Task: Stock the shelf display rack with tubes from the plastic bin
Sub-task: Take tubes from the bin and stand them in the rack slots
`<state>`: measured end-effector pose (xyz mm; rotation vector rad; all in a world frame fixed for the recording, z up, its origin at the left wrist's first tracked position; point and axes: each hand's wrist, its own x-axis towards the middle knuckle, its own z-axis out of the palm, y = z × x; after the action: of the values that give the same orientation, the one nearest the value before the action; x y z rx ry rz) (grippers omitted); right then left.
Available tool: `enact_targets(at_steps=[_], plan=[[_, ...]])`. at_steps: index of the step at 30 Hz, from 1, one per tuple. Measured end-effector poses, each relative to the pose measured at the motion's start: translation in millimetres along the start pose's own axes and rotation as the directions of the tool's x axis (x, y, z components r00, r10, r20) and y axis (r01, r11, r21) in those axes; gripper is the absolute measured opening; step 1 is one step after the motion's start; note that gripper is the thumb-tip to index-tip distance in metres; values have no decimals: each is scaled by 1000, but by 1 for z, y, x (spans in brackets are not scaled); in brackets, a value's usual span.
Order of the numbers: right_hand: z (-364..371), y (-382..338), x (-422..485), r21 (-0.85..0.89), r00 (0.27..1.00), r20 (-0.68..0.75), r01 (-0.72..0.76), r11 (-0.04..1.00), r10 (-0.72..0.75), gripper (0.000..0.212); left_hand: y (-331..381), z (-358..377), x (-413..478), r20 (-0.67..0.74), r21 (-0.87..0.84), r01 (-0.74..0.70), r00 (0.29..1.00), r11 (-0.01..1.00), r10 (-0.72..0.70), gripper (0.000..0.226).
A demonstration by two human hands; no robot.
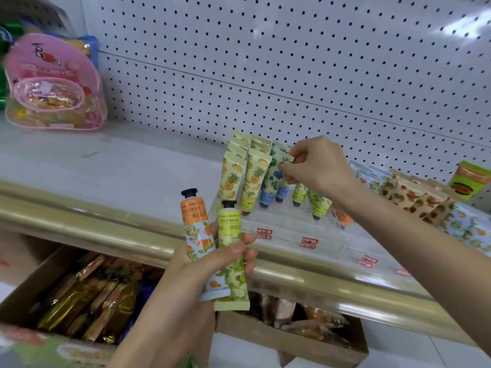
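A clear acrylic display rack (pixel 297 229) stands on the white shelf, with several tubes set cap-down in its slots: yellow pineapple tubes (pixel 252 179) at the left, blue floral tubes beside them, green ones (pixel 320 204) further right. My right hand (pixel 318 166) pinches the top of a blue floral tube (pixel 276 173) that stands in the rack. My left hand (pixel 210 264) grips two tubes cap-up in front of the shelf edge: an orange tube (pixel 196 221) and a lime-green tube (pixel 231 251). The plastic bin is out of view.
More patterned tubes (pixel 425 203) lie stacked on the shelf to the right of the rack. A pink pouch (pixel 50 86) stands at the far left of the shelf. A gold rail (pixel 106 221) edges the shelf. Cardboard boxes of wrapped goods (pixel 87 293) sit below. Pegboard backs the shelf.
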<state>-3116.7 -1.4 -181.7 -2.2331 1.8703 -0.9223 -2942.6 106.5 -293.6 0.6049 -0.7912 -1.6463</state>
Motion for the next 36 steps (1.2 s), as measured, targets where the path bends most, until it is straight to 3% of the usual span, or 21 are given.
enact_targets(at_steps=[2, 6, 14, 18, 22, 27, 32, 36], plan=[[0, -1, 0, -10, 1000, 8, -6, 1000, 6, 18, -2, 1, 1, -7, -26, 10, 1000, 1000, -10, 47], [1, -1, 1, 4, 1000, 18, -25, 1000, 24, 18, -2, 1, 0, -15, -36, 16, 1000, 999, -16, 64], [2, -1, 1, 34, 999, 22, -39, 999, 39, 18, -1, 3, 0, -58, -26, 28, 998, 999, -30, 53], [-7, -1, -2, 27, 1000, 12, -26, 999, 25, 13, 1, 6, -2, -121, 58, 18, 993, 998, -11, 69], [-25, 0, -19, 66, 995, -83, 59, 996, -54, 4, 3, 18, -7, -121, 89, 21, 993, 996, -10, 53], [-38, -10, -64, 478, 966, 255, -82, 875, -48, 7, 2, 33, -11, -104, 133, 38, 994, 990, -24, 31], [-35, 1, -93, 536, 929, 360, -135, 834, -81, 23, -8, 51, -9, -60, 164, 83, 995, 983, -74, 40], [-40, 13, -105, 516, 903, 420, -153, 843, -93, 20, -17, 65, -9, 23, 263, 101, 994, 960, -111, 30]])
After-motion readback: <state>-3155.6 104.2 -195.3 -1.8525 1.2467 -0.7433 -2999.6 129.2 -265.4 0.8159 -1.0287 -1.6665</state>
